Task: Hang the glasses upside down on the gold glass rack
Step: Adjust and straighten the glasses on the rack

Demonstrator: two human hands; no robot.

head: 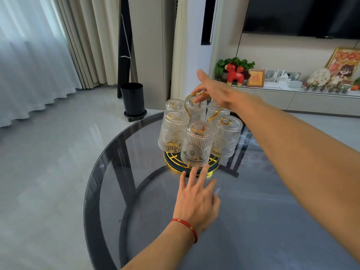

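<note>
Gold rack [191, 106] stood on round smoked-glass table [109, 172], six glasses [196, 145] hung upside down on it. Right hand [216, 90] open at rack's top loop, grip unclear. Left hand [196, 199] open, empty, before rack base. Black bin [132, 99], curtains [39, 55] beyond rack.

Home living room; wall television [303, 14], long curtains [81, 41], ornament-laden sideboard [276, 98]
</note>
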